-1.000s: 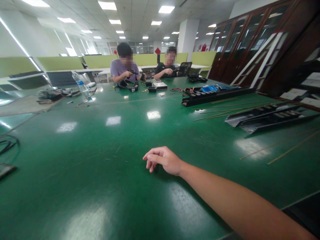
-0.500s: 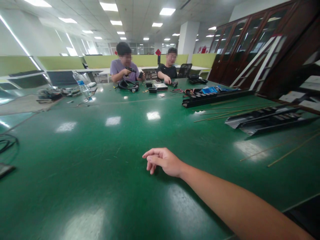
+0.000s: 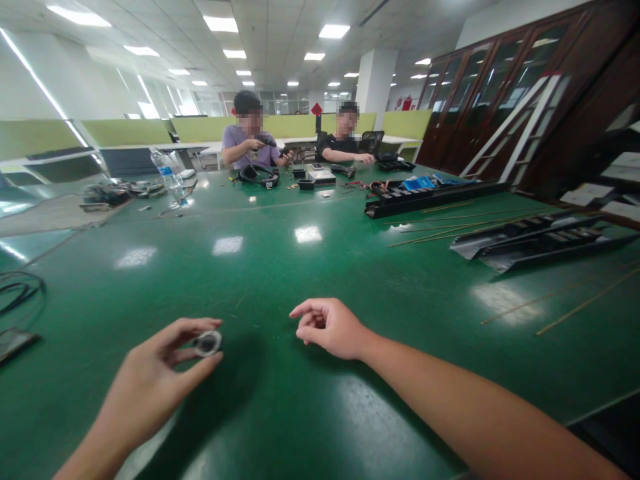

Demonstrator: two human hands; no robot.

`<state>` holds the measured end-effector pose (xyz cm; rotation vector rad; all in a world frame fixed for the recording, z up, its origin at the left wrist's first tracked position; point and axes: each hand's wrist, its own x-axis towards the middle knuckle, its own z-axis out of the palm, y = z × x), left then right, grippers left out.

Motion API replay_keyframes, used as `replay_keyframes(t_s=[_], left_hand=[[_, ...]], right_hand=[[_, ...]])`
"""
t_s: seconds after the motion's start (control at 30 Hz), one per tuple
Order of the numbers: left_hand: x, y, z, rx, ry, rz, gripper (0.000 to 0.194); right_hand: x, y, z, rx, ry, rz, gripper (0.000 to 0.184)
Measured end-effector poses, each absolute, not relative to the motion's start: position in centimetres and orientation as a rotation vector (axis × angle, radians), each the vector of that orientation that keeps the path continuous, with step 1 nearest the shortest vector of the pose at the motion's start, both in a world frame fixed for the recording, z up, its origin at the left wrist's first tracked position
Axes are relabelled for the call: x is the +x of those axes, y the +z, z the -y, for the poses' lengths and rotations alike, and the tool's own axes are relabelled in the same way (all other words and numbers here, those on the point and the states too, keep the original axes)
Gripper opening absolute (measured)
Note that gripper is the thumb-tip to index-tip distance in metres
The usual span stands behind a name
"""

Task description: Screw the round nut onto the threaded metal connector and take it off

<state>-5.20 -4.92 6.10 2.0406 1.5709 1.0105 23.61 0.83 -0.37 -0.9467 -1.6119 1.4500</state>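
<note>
Between the thumb and fingers of my left hand (image 3: 155, 370) is a small round part (image 3: 208, 343), with a pale metallic rim and a dark middle. It could be a bearing, but its exact kind is too small to tell. The hand holds it above the green tabletop (image 3: 260, 413). To its right, my right hand (image 3: 327, 327) hovers low over the table with loosely curled fingers. A gap shows between thumb and forefinger, and I see nothing held there. Some of its other fingers are partly hidden.
Black metal channels (image 3: 545, 243) and thin rods (image 3: 585, 300) lie on the right. Another channel with blue pieces (image 3: 420, 183) sits farther back. Two people work across the table among tools and a cable coil (image 3: 257, 175). At left are a bottle (image 3: 167, 173) and a dark flat object (image 3: 17, 343).
My left hand has come into view from the lower left, holding the small round part. My right hand has barely shifted, its thumb now lower. The person in black has moved a hand to the right.
</note>
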Motion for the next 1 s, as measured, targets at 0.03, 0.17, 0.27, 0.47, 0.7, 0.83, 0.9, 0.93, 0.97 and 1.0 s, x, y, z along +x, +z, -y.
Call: replay_keyframes(t_s=[0.03,0.17,0.27,0.47,0.7,0.83,0.9,0.93,0.97,1.0], left_hand=[[-3.3,6.2,4.0,2.061,0.95,-1.466,0.033],[2.7,5.7,2.2,2.176,0.858,-1.324,0.022],[3.6,4.0,2.0,2.284,0.922,-1.303,0.023],[1.7,1.3,1.4,2.496,1.088,-1.078,0.025],[1.8,1.0,1.0,2.498,1.125,-1.083,0.029],[2.0,1.0,1.1,2.482,1.123,-1.055,0.027],[2.1,1.0,1.1,2.472,1.117,-1.055,0.027],[2.1,1.0,1.1,2.469,1.117,-1.055,0.027],[2.2,1.1,1.1,2.468,1.116,-1.057,0.027],[2.3,1.1,1.1,2.469,1.118,-1.058,0.027]], right_hand=[[23.6,-0.3,-0.8,-0.965,1.384,1.633,0.029],[23.8,-0.2,-0.6,-1.002,1.226,1.678,0.033],[23.8,-0.1,-0.5,-1.015,1.145,1.751,0.041],[23.7,0.0,-0.3,-0.986,1.115,1.796,0.038],[23.6,0.3,-0.1,-1.008,1.074,1.85,0.032],[23.5,0.5,0.1,-0.992,1.075,1.857,0.032],[23.5,0.7,0.2,-0.994,1.031,1.886,0.03],[23.6,0.8,0.2,-0.996,1.001,1.904,0.029],[23.6,0.8,0.2,-1.0,0.973,1.918,0.028],[23.7,0.9,0.2,-1.003,0.95,1.927,0.027]])
